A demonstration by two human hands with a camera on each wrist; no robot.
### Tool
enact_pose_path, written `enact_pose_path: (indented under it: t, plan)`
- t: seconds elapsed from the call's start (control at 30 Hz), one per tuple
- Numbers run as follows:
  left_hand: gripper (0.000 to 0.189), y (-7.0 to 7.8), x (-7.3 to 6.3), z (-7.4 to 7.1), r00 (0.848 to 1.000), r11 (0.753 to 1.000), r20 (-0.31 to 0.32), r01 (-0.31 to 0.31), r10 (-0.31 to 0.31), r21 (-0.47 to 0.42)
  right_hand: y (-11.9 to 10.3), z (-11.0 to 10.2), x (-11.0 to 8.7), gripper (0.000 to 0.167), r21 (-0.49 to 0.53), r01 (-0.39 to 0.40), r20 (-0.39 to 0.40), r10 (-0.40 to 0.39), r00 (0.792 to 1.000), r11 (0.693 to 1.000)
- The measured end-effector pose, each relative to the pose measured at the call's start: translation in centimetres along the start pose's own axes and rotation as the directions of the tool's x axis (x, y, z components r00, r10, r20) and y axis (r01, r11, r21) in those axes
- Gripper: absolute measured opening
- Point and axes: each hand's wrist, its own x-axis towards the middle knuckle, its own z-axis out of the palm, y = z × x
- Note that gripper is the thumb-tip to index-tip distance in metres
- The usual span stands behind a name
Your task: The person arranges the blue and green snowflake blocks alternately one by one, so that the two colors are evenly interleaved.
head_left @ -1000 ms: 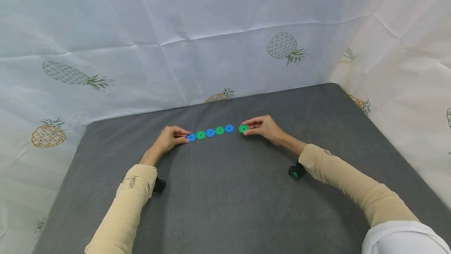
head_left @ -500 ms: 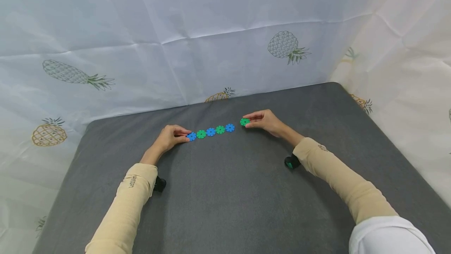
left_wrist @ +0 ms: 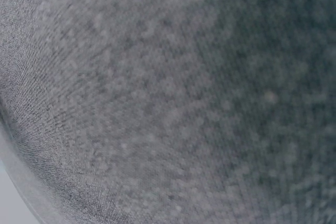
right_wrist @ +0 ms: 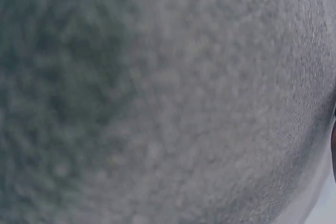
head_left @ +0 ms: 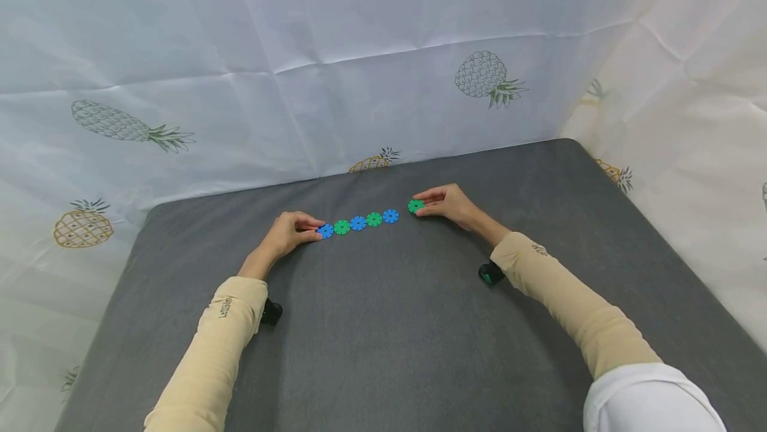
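In the head view a row of notched plastic discs, blue and green by turns, runs across the far part of the table. My left hand [head_left: 289, 232] pinches the blue disc [head_left: 325, 231] at the row's left end between thumb and fingers. To its right follow a green disc [head_left: 341, 227], a blue disc [head_left: 357, 223], another green disc [head_left: 374, 219] and a blue end disc [head_left: 391, 216]. My right hand [head_left: 449, 206] pinches a separate green disc [head_left: 415, 206], a small gap to the right of the row and slightly farther back. Both wrist views show mostly blurred cloth.
A dark grey cloth covers the table [head_left: 383, 339]. White curtain [head_left: 252, 119] printed with pineapples hangs close behind the far edge and along the sides. A black wrist camera [head_left: 491, 273] sits under the right forearm, another [head_left: 271, 313] under the left.
My right hand has moved the green disc a little away from me, so it now stands slightly behind the row's line. The left hand and the row have stayed in place.
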Motion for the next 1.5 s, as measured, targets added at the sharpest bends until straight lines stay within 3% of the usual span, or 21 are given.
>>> enact_pose_path:
  t: [0.27,0.4,0.5,0.67,1.03,1.5]
  plan:
    - [0.026,0.0,0.0,0.0,1.0,1.0,0.003,-0.01,0.01,-0.002,0.2,0.7,0.2,0.039,-0.021,0.014,-0.028,-0.014,1.0,1.0]
    - [0.026,0.0,0.0,0.0,1.0,1.0,-0.001,-0.009,0.009,0.004,0.1,1.3,0.2,0.038,-0.09,0.013,-0.071,-0.019,0.997,0.996]
    - [0.026,0.0,0.1,0.0,1.0,1.0,-0.001,-0.007,0.007,0.001,-0.1,1.7,0.3,0.037,-0.228,0.027,-0.11,-0.054,0.992,0.973]
    - [0.026,-0.1,0.1,0.1,1.0,1.0,-0.003,-0.009,0.009,-0.01,-0.4,2.2,0.3,0.037,-0.43,0.037,-0.142,-0.108,0.984,0.902]
    - [0.026,-0.2,0.1,0.1,1.0,1.0,-0.007,-0.013,0.013,0.0,-0.7,2.8,0.4,0.034,-0.512,0.016,-0.121,-0.09,0.989,0.859]
    - [0.026,-0.1,0.1,0.0,1.0,1.0,-0.001,-0.014,0.014,-0.002,-1.2,1.9,0.4,0.036,-0.396,-0.018,-0.049,-0.001,0.999,0.918]
